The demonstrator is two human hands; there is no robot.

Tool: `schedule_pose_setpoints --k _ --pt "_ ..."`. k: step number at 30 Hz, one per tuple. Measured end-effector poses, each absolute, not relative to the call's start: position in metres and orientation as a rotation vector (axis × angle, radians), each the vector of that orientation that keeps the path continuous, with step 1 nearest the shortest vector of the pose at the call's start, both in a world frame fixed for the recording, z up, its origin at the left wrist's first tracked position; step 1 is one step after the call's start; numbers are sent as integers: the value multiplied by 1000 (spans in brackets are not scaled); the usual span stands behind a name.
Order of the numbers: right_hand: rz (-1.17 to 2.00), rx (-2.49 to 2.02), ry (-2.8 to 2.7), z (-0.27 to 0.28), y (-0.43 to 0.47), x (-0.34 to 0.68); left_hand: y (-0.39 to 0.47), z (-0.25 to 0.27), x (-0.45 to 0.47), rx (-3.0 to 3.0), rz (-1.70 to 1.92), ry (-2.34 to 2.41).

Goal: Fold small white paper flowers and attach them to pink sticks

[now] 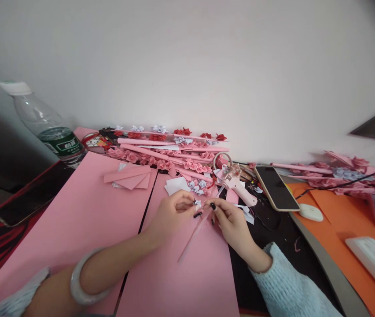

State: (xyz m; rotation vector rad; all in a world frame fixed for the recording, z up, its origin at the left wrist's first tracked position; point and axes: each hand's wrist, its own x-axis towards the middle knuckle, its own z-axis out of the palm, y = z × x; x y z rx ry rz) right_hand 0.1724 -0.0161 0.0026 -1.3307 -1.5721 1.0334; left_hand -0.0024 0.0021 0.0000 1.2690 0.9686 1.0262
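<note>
My left hand (176,213) pinches a small white folded paper flower (198,204) between thumb and fingers. Close beside it, my right hand (230,220) has thumb and forefinger closed near the flower; what they hold is too small to make out. A long translucent stick (192,242) slants below the fingertips over the pink sheet. Just behind my right hand lies a pale pink glue gun (238,187), its handle towards the right. More small white paper flowers (198,187) and a white paper square (177,185) lie behind my left hand.
Pink board (108,211) covers the left and middle. Pink stems with paper flowers (161,163) line the wall. Folded pink papers (130,177), a bottle (53,127), phone (276,188), mouse (310,212), white keyboard (372,259) and more flowers (349,174) surround the hands.
</note>
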Motion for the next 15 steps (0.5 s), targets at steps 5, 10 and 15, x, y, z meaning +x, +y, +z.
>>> schedule_pose_setpoints --k 5,10,15 --pt "1080 -1287 -1550 1 -16 172 1 3 -3 1278 1019 986" --pt "1092 -1278 -1592 3 -17 173 1 4 -3 1280 1025 991" --pt "1070 -1247 -1596 1 -15 173 2 3 -3 1278 1023 997"
